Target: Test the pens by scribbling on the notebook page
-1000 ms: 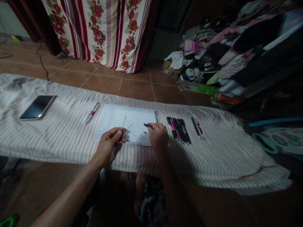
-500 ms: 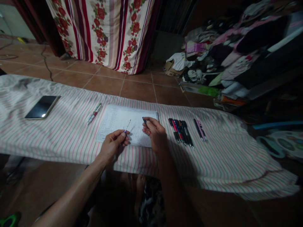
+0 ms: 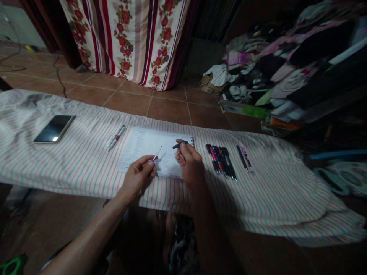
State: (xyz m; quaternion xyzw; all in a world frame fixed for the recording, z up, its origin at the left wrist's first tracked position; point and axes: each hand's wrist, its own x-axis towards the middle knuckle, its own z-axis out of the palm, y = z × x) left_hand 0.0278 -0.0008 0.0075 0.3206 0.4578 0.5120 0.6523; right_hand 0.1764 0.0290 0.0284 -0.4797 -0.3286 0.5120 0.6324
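Over a spiral notebook (image 3: 137, 143) covered in writing, my left hand (image 3: 140, 170) pinches a thin pen refill (image 3: 157, 152), whose pale shaft and tip point up and to the right. Its lower end is hidden by the fingers. My right hand (image 3: 189, 158) is closed on a short black pen barrel (image 3: 178, 145), held nearly level between thumb and fingers. The refill and the barrel are apart. Right of the notebook lies a row of several pens (image 3: 220, 162), mostly black with some red and blue.
A pencil-like black stick and a pink patterned pen (image 3: 246, 158) lie farther right. Two pens (image 3: 116, 138) lie left of the notebook, and a phone (image 3: 54, 129) farther left. Striped cloth (image 3: 272, 191) covers the table. A clothes pile (image 3: 258, 65) and floral curtain (image 3: 126, 38) stand beyond.
The black barrel has turned in my right hand from pointing toward the camera's upper left to lying nearly level, showing more of its length. My left hand has barely moved; the view shifted slightly.
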